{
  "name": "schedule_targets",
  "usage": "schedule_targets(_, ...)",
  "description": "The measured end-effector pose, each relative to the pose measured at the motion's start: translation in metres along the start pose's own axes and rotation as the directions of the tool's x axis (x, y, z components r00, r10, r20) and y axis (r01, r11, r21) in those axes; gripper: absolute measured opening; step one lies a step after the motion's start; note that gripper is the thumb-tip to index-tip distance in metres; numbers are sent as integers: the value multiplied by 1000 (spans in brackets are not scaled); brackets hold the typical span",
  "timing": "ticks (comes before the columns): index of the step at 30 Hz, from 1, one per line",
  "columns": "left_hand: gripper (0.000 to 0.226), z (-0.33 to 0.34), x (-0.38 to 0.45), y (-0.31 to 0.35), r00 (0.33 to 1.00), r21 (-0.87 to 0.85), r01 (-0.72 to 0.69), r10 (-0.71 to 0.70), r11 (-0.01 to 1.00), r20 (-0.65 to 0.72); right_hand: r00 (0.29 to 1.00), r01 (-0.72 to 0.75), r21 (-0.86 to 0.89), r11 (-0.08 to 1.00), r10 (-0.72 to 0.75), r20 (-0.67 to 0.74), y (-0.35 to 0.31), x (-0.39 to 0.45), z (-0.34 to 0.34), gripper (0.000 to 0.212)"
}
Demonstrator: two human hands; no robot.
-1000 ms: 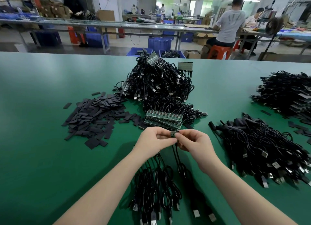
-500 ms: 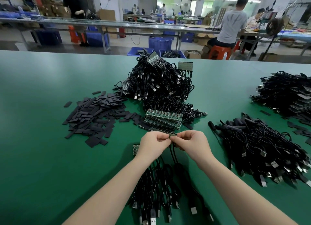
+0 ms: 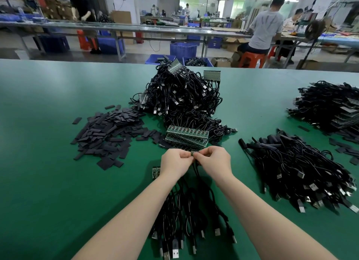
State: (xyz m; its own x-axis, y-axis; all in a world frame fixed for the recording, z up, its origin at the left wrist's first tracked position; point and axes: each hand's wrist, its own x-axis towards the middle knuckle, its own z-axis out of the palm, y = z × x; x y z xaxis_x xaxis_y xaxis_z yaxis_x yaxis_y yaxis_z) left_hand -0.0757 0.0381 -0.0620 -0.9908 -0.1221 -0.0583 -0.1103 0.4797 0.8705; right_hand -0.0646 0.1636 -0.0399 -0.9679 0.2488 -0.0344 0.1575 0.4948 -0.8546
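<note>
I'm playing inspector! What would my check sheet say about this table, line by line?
Surface: green table, matte.
Job's things: small circuit board pinched between both hands; stacked circuit board strips just behind.
Clutter: pile of flat black sleeves on the left; loose board piece by the left wrist.
Hands: left hand and right hand both pinch the board.
Cables: black USB cables under the forearms; cable heap behind; another heap to the right.
Surroundings: seated person, blue crates, orange stool.
</note>
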Motion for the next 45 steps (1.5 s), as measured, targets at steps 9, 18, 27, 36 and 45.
schedule_targets(9, 19, 0, 1, 3, 1000, 20, 17, -17, 1000, -15, 999, 9, -54, 999, -11, -33, -5, 2, 6, 29)
schedule_targets(18, 4, -16, 3, 15, 998, 131, -52, 54, 990, -15, 999, 41, 15, 999, -41, -21, -2, 0, -6, 16)
schedule_targets(27, 36, -19, -9, -9, 984, 294, -176, 174, 939, 33, 818, 457, 148, 877, -349, -458, -33, -25, -59, 21)
schedule_targets(36, 53, -23, -5, -15, 965, 282, -232, 184, 931, 187, 806, 590, 469, 657, -448, -387, -111, -48, -62, 13)
schedule_targets(45, 29, -123, 8, -80, 895, 325, -15, 158, 945, -417, 934, -346, 306, 887, 296, 199, -21, -13, -20, 20)
